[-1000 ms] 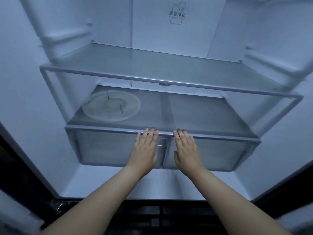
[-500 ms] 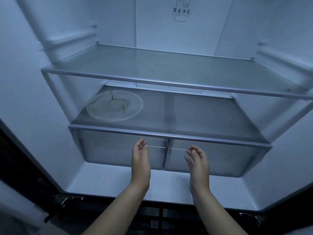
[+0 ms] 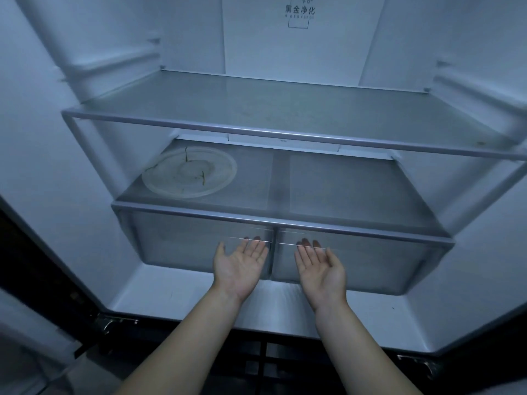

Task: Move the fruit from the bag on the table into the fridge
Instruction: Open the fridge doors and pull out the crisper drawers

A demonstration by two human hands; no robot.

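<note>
I look into the open fridge [image 3: 285, 297], lit blue-white inside. Two clear drawers sit side by side under the lower shelf: the left drawer [image 3: 176, 240] and the right drawer [image 3: 370, 260]. My left hand [image 3: 241, 266] is turned palm up with straight fingers, its fingertips at the handle lip of the left drawer. My right hand [image 3: 320, 269] is palm up too, fingertips under the handle lip of the right drawer. Neither hand holds anything. No fruit and no bag are in view.
A round clear glass plate [image 3: 189, 172] with a few green scraps lies on the left of the lower glass shelf [image 3: 342, 195]. The upper glass shelf [image 3: 285, 109] spans the fridge above it. Dark door edges and hinges frame the bottom corners.
Both hands left the front rim of the lower shelf, dropped lower, and turned from palm down to palm up at the drawer handles. The view has moved a little closer.
</note>
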